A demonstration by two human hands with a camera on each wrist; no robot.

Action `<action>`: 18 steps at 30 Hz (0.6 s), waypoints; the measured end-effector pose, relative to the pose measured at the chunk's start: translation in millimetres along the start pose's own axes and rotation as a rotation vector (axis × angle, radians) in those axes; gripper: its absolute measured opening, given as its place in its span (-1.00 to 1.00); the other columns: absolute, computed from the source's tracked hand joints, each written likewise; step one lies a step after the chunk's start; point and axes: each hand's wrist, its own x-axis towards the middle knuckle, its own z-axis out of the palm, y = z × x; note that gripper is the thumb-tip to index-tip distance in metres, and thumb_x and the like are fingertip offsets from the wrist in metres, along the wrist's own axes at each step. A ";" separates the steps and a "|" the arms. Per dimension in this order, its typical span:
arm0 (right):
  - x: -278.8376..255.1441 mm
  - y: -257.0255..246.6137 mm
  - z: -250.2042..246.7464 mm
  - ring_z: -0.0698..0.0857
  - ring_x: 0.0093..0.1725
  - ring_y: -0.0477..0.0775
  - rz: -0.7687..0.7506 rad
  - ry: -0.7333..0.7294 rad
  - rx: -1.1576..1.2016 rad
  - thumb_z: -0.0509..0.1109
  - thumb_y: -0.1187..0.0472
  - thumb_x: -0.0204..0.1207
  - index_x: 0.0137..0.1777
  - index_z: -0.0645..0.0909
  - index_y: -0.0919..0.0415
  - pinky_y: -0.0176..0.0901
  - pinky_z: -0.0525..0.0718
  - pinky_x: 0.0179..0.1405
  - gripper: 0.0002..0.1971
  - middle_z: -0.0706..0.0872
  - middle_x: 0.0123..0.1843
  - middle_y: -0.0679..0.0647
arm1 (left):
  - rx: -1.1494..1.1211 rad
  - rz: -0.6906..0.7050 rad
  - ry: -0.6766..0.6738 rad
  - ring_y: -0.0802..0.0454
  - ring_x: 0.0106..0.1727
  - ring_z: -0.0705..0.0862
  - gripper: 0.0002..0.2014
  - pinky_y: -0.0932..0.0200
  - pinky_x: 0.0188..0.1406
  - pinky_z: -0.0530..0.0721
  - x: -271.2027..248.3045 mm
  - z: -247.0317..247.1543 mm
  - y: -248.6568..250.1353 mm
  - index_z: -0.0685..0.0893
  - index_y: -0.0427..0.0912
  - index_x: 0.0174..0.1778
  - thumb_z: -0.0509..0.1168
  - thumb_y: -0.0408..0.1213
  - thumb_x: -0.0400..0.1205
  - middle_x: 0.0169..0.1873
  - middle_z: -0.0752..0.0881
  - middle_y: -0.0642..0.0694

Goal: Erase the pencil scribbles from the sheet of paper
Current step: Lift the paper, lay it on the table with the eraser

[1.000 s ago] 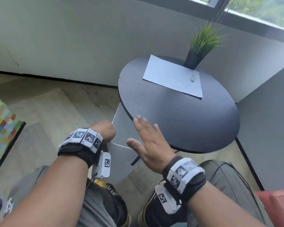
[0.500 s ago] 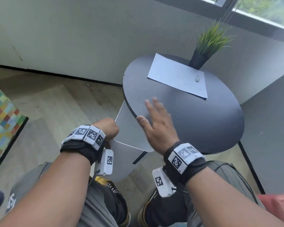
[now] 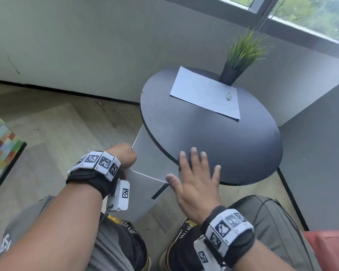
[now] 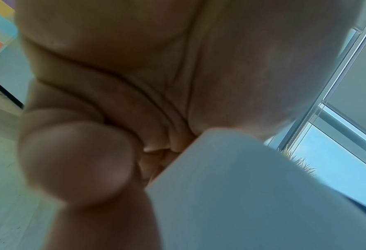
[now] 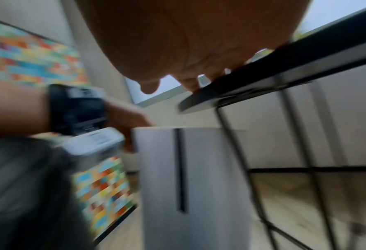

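my right hand (image 3: pixel 197 184) splayed flat at round black table (image 3: pixel 233 153) edge; left hand (image 3: pixel 123 156) clamps grey panel (image 3: pixel 143 184). white paper sheet (image 3: pixel 204 92), small eraser (image 3: pixel 229 95) untouched; erasing not begun.

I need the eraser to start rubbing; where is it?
In the head view, the small eraser lies on the paper's right end, just before the potted plant, beyond both hands.

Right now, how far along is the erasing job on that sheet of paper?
Barely started. Nothing looks erased; no scribbles can be made out on the sheet of paper, which lies untouched on the round black table with a small eraser-like object on it. The left hand grips a grey panel; the open right hand is at the table's near edge. All the erasing remains.
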 end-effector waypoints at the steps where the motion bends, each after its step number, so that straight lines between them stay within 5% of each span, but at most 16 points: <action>1: -3.8 -17.5 -2.6 -0.40 0.68 -0.03 -0.189 -0.038 0.044 -0.30 -0.44 0.54 0.71 -0.17 -0.17 0.34 -0.37 0.61 -0.24 -0.31 0.74 -0.09 | -0.004 0.000 -0.006 -0.20 -0.29 0.70 -0.74 0.25 -0.50 0.52 -1.2 -0.1 0.3 0.70 -0.42 -0.02 0.09 -0.46 0.63 -0.40 0.65 -0.22; 4: 10.7 -38.9 -34.0 0.43 0.55 -0.18 -0.495 -0.145 0.526 0.12 -0.21 0.66 0.68 0.16 -0.11 0.02 0.27 0.62 -0.39 0.39 0.63 -0.14 | -0.006 0.002 -0.003 -0.16 -0.36 0.66 -0.78 0.27 -0.57 0.48 -4.8 0.2 1.8 0.65 -0.38 -0.08 0.09 -0.44 0.65 -0.43 0.62 -0.21; 6: 42.7 -28.5 -62.4 0.60 0.40 -0.14 -0.441 -0.001 0.579 0.30 -0.06 0.65 0.66 0.23 -0.04 -0.05 0.44 0.52 -0.39 0.56 0.51 -0.08 | -0.001 -0.007 -0.005 -0.20 -0.29 0.66 -0.78 0.27 -0.55 0.47 -5.7 -0.7 0.9 0.65 -0.37 -0.08 0.08 -0.46 0.65 -0.44 0.59 -0.20; 9: 111.5 7.6 -92.9 0.23 0.66 0.05 -0.132 0.030 0.214 0.23 -0.18 0.64 0.70 0.14 0.12 -0.06 0.13 0.66 -0.28 0.24 0.70 0.09 | 0.020 -0.003 -0.012 -0.15 -0.36 0.64 -0.79 0.29 -0.55 0.47 -5.5 -1.7 -0.5 0.62 -0.33 -0.14 0.07 -0.46 0.65 -0.44 0.60 -0.18; 12: 141.0 22.2 -90.9 0.30 0.58 0.32 0.010 -0.107 -0.039 -0.04 -0.50 0.42 0.46 0.43 0.10 0.16 0.30 0.54 -0.16 0.38 0.55 0.24 | 0.033 -0.001 -0.023 -0.16 -0.30 0.62 -0.74 0.26 -0.54 0.50 -1.6 -2.8 1.9 0.68 -0.40 -0.02 0.07 -0.45 0.69 -0.25 0.73 -0.27; 14: 125.4 13.2 -72.7 0.16 0.64 0.27 -0.101 -0.144 -0.125 -0.04 -0.53 0.43 0.51 0.30 0.03 0.30 0.22 0.57 -0.18 0.19 0.65 0.13 | 0.048 -0.005 -0.015 -0.14 -0.17 0.59 -0.68 0.19 -0.40 0.55 1.7 -3.6 3.9 0.68 -0.45 0.22 0.06 -0.40 0.74 -0.01 0.76 -0.30; 16: 87.5 -5.9 -60.8 -0.10 0.72 0.10 -0.389 -0.185 -0.182 0.02 -0.44 0.55 0.69 0.02 -0.03 0.21 0.00 0.67 -0.19 -0.09 0.75 -0.01 | 0.041 0.000 -0.028 -0.16 -0.18 0.61 -0.67 0.16 -0.44 0.54 4.3 -4.8 5.4 0.68 -0.46 0.21 0.06 -0.43 0.72 -0.23 0.70 -0.22; 18: 55.7 -15.0 -63.4 -0.10 0.72 -0.09 -0.616 -0.234 -0.083 0.08 -0.36 0.61 0.73 -0.07 -0.06 -0.10 -0.05 0.68 -0.21 -0.10 0.76 -0.08 | 0.033 -0.003 -0.042 -0.16 -0.28 0.65 -0.68 0.24 -0.56 0.51 5.3 -5.6 7.2 0.70 -0.46 0.15 0.06 -0.47 0.68 -0.42 0.60 -0.17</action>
